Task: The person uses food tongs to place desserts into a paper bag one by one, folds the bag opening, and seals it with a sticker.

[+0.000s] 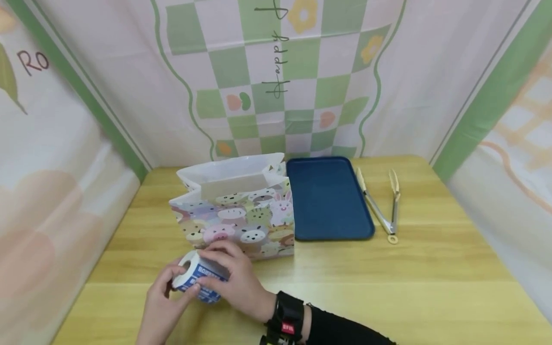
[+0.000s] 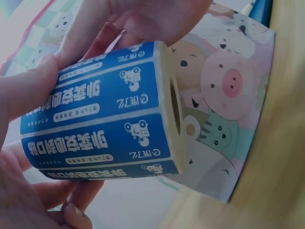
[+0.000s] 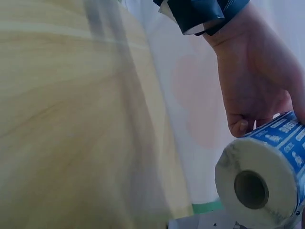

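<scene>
A roll of blue-and-white labels [image 1: 211,271] is held between both hands above the table's near left part. My left hand [image 1: 161,306] grips its left end, with the thumb on the near side. My right hand [image 1: 243,283] curls over the other end, fingertips on top and thumb on the printed face. In the left wrist view, rows of printed labels cover the roll [image 2: 109,114], and its core opening faces right. The right wrist view shows the roll's white end [image 3: 228,174] with a round hole. Just behind the hands stands an upright paper bag [image 1: 241,220] with cartoon animals, its top open.
A dark blue tray [image 1: 327,201] lies right of the bag. Metal tongs [image 1: 376,210] with cream tips lie spread beside the tray. The wooden table [image 1: 388,287] is bordered by patterned cloth [image 1: 297,62] at the back and sides.
</scene>
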A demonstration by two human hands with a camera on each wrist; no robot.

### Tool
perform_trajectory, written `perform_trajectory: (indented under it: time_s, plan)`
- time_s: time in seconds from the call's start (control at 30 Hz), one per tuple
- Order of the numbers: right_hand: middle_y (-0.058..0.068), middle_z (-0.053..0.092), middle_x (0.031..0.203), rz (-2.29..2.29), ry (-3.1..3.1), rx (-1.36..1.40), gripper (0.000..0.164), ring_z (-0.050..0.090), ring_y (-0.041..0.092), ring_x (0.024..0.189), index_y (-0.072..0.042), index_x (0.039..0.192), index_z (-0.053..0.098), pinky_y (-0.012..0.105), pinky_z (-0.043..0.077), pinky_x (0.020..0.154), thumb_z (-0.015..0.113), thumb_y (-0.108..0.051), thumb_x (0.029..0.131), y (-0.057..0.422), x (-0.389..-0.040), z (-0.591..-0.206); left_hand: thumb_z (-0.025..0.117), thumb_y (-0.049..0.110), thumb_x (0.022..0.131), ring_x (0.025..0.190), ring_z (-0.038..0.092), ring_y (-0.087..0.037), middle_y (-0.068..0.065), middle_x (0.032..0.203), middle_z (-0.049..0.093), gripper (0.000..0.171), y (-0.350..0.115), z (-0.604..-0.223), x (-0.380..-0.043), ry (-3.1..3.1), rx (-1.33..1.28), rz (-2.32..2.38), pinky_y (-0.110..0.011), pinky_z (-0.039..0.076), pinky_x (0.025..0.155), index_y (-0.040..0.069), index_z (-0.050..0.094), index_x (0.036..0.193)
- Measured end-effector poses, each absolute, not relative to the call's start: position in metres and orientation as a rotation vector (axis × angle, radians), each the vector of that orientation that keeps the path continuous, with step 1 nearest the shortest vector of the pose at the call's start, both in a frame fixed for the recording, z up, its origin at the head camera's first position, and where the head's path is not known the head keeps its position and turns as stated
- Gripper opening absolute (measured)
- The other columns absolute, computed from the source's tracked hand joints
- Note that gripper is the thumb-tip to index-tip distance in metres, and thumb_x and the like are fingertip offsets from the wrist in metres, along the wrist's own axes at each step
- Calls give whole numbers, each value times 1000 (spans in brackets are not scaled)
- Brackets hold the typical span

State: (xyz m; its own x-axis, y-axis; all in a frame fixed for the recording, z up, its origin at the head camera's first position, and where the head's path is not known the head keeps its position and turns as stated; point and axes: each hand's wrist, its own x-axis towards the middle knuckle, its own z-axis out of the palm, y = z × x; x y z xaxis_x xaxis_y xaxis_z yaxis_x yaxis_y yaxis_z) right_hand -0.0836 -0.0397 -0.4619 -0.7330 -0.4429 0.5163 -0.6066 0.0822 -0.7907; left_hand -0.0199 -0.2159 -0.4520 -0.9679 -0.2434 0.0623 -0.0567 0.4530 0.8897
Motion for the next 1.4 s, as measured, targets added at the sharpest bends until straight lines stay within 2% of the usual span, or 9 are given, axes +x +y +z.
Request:
perform_trajectory:
  time_s: [0.3, 0.57, 0.8, 1.03, 1.2, 1.4]
  plan:
    - [-3, 60, 127, 1538, -2134, 1087, 38, 55, 9, 121, -16, 126, 65, 21, 48, 98, 69, -26, 90, -38, -85, -455, 81, 11, 78, 107, 55, -1, 2, 134, 58, 32, -209, -445, -25, -2462, 282, -1542, -16, 41, 87, 6, 61, 102]
    - [-1, 67, 114, 1617, -2045, 1077, 26, 63, 7, 110, -13, 113, 72, 19, 50, 93, 71, -23, 89, -38, -88, -449, 82, 6, 74, 103, 54, -3, 4, 132, 58, 34, -208, -445, -26, -2437, 301, -1541, -21, 41, 81, 6, 62, 100]
    - [-2, 71, 110, 1700, -2079, 1008, 23, 64, 6, 107, -15, 108, 74, 23, 51, 93, 72, -25, 87, -41, -86, -453, 84, 11, 73, 104, 52, 0, -1, 138, 57, 35, -207, -443, -22, -2474, 344, -1494, -21, 39, 81, 8, 64, 102]
    - [4, 72, 108, 1770, -2011, 900, 14, 66, 15, 106, -10, 94, 76, 27, 53, 93, 77, -18, 82, -44, -82, -453, 84, 8, 72, 99, 53, -3, 1, 131, 60, 33, -205, -446, -25, -2449, 368, -1492, -24, 37, 80, 8, 64, 98]
    - [0, 70, 111, 1611, -1979, 926, 11, 64, 13, 111, -13, 91, 76, 23, 51, 96, 77, -20, 82, -45, -87, -456, 84, 13, 74, 99, 52, -4, 0, 131, 60, 34, -203, -446, -25, -2460, 422, -1499, -24, 37, 81, 8, 63, 100]
    - [2, 64, 116, 1237, -1874, 1078, 10, 59, 13, 113, -12, 90, 76, 20, 46, 100, 77, -19, 83, -39, -94, -455, 81, 17, 78, 96, 52, -5, 0, 133, 60, 33, -204, -445, -24, -2482, 461, -1524, -24, 38, 80, 8, 63, 104]
